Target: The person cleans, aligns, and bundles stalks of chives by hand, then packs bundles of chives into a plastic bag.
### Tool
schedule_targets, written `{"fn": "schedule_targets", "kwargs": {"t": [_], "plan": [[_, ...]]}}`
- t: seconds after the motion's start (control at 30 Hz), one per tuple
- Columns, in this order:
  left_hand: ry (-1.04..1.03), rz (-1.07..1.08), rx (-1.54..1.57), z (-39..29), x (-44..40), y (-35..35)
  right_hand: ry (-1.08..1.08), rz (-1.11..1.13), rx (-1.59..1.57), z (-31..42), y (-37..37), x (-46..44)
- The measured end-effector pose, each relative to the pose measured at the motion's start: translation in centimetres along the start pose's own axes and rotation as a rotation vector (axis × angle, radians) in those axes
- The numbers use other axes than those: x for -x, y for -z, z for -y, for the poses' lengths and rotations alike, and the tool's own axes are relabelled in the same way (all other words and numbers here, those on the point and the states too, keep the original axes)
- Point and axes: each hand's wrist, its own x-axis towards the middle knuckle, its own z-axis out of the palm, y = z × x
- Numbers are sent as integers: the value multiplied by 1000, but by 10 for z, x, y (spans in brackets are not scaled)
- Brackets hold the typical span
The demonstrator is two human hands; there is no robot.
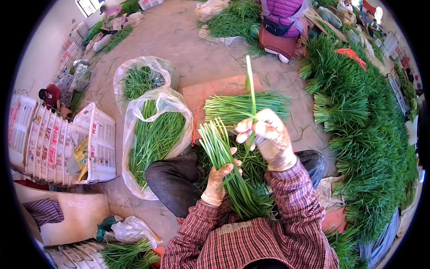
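My left hand, in a stained pale glove, is closed around a bunch of chives tilted over my lap. Its pale cut ends point up and away from me, and its dark leaves reach my shirt. To its right, my gloved right hand pinches a single chive stalk, whose whitish end stands up above the fingers. Just beyond both hands, a heap of chives lies crosswise on a reddish-brown board. Loose chives show between my legs, partly hidden by my arms.
Clear plastic bags of chives stand left of the board. White crates are stacked farther left. Many tied bundles of chives line the right side, with orange-red ties on top. A person in a purple jacket sits ahead.
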Motion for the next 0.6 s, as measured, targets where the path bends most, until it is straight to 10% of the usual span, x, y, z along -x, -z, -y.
{"fn": "schedule_targets", "kwargs": {"t": [0.23,0.33,0.6], "plan": [[-16,93,203,-4,0,4,-75,-106,1071,26,52,12],[-19,121,256,-6,1,-1,229,23,1613,8,34,39],[-66,151,193,-5,-2,-10,180,104,1514,-28,0,70]]}}
